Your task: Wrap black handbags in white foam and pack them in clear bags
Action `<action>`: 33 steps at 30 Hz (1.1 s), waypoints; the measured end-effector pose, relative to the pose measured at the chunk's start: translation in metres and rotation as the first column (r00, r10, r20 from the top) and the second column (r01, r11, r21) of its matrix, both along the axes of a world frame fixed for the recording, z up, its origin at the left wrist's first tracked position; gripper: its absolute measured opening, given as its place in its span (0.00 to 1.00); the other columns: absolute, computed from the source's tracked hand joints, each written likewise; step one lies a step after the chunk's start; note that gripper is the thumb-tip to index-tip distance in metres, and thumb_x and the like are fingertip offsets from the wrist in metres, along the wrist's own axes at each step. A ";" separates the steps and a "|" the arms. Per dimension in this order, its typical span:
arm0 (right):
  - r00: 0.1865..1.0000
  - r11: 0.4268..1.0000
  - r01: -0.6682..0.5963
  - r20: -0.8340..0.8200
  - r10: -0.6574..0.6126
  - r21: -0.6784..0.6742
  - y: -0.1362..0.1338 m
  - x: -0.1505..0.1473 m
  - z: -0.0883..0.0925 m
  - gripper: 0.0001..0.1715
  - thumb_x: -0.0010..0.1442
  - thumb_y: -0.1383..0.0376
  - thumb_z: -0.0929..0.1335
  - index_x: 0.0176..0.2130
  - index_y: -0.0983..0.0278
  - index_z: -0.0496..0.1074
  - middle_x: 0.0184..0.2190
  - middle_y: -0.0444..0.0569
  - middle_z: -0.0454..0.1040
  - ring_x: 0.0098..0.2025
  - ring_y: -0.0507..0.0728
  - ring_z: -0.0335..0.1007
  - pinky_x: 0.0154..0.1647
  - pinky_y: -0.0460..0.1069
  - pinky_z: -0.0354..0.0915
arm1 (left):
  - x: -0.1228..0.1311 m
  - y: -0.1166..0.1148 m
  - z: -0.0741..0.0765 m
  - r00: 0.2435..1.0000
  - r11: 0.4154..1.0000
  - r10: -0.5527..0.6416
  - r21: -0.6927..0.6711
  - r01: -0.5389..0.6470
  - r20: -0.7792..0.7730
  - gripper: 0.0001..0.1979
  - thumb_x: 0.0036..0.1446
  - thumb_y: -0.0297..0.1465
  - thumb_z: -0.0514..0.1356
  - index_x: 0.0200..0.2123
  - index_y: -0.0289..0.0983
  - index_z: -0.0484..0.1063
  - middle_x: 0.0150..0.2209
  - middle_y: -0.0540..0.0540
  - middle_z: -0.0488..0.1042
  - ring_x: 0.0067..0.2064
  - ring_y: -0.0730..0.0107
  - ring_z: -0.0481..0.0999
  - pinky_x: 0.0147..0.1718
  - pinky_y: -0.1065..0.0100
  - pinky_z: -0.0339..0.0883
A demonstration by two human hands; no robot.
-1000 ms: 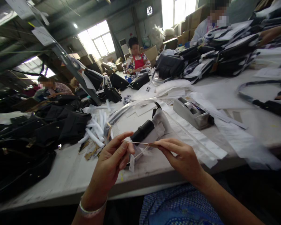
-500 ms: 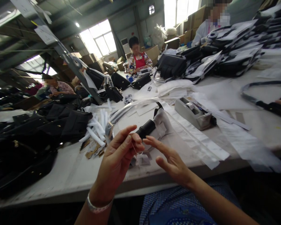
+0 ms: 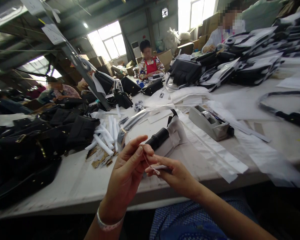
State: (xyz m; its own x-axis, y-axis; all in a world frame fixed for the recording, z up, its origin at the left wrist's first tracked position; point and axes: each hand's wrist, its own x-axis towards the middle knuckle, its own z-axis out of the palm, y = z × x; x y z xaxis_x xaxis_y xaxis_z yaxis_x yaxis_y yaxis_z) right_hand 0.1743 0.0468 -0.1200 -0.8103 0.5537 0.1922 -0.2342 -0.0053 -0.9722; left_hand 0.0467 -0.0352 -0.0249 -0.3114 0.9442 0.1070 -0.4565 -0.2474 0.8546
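Thumb and fingers of my left hand pinch a thin pale string that hangs toward the right. My right hand is closed beside it, with a small flat tag-like piece and the looped end of the string at its fingertips. Just beyond the hands lies a black cylindrical handle part on the table. A strap in clear wrap curves behind it, and white wrapping lies against its right end.
A grey tape dispenser stands right of centre. White foam tubes lie left of the hands, beside black bags. More wrapped bags are piled at the back right. A person in a red apron sits across the table.
My right hand has moved in to my left hand and closed on the small tag-like piece and string end. The other hand at the right edge has left the view.
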 end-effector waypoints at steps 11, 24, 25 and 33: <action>0.986 0.945 -0.152 0.015 0.164 -0.289 -0.005 0.007 0.013 0.18 0.63 0.55 0.71 0.48 0.64 0.77 0.29 0.46 0.77 0.27 0.49 0.73 0.28 0.44 0.68 | -0.014 -0.021 -0.016 0.986 0.997 0.050 -0.047 -0.058 -0.161 0.13 0.65 0.29 0.59 0.51 0.44 0.75 0.38 0.49 0.80 0.41 0.74 0.79 0.46 0.72 0.73; 0.944 0.986 -0.167 0.290 0.157 0.009 0.024 0.007 0.040 0.20 0.62 0.51 0.70 0.44 0.64 0.79 0.31 0.47 0.78 0.25 0.50 0.73 0.24 0.44 0.70 | -0.058 -0.059 -0.027 0.823 0.960 -0.037 -0.248 -0.128 -0.567 0.19 0.63 0.35 0.61 0.56 0.41 0.72 0.40 0.43 0.82 0.43 0.63 0.81 0.47 0.64 0.72; 0.948 0.992 -0.123 0.298 0.108 0.032 0.028 0.004 0.043 0.21 0.62 0.51 0.70 0.44 0.64 0.79 0.30 0.47 0.78 0.24 0.50 0.72 0.22 0.43 0.70 | -0.064 -0.061 -0.027 0.818 0.957 -0.073 -0.272 -0.104 -0.571 0.19 0.63 0.35 0.61 0.56 0.40 0.72 0.41 0.42 0.82 0.42 0.63 0.81 0.45 0.64 0.72; 0.943 0.977 -0.033 0.330 -0.040 0.212 0.052 -0.043 0.071 0.19 0.59 0.51 0.71 0.37 0.65 0.80 0.28 0.48 0.78 0.22 0.49 0.69 0.21 0.44 0.67 | -0.108 -0.042 -0.026 0.714 0.905 0.256 -0.097 -0.414 -0.652 0.14 0.58 0.37 0.65 0.44 0.37 0.80 0.39 0.41 0.82 0.34 0.66 0.79 0.27 0.73 0.67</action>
State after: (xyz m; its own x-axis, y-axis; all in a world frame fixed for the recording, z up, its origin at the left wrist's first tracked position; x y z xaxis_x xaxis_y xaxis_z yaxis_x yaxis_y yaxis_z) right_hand 0.1316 0.0987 -0.0490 -0.8458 0.5328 0.0268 0.1009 0.2090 -0.9727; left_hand -0.0616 -0.0767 -0.0514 -0.5528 0.8110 0.1915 0.2593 -0.0511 0.9645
